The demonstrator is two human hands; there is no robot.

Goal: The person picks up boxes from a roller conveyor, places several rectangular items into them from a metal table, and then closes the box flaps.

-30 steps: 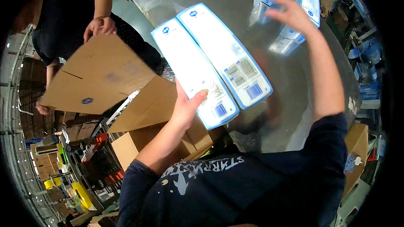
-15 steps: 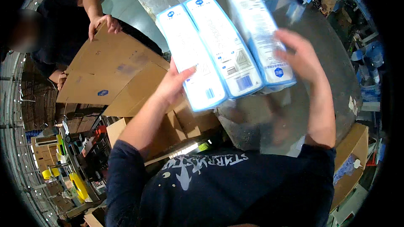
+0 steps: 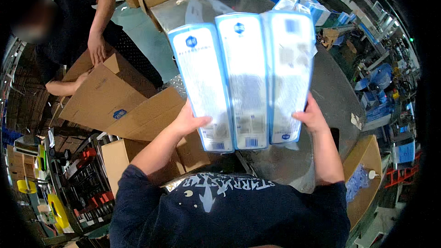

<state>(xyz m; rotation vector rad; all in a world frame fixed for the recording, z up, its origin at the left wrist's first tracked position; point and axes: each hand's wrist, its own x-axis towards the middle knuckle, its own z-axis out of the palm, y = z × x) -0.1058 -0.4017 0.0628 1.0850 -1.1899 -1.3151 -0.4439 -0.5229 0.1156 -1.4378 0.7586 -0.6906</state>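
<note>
Three long white-and-blue plastic-wrapped packs stand side by side between my hands, lifted over the metal table. The left pack (image 3: 204,82) rests against my left hand (image 3: 190,120), its thumb lying over the pack's front near the lower end. In the middle is another pack (image 3: 245,73), pressed between its neighbours. My right hand (image 3: 311,115) grips the right pack (image 3: 290,78) by its outer side, thumb on the front. Most of my fingers are hidden behind the packs. What the packs contain cannot be seen.
Beneath the packs lies the grey metal table (image 3: 335,92). More blue-and-white packs (image 3: 317,13) lie at its far right. A co-worker's hands (image 3: 96,50) handle a large cardboard box (image 3: 108,96) on the left. An open carton (image 3: 120,156) sits below my left forearm; another carton (image 3: 367,165) stands at right.
The right pack has come flush against the other two, and my right hand has closed on its side. All three packs now stand straighter and lower in view. The co-worker's hands moved along the box.
</note>
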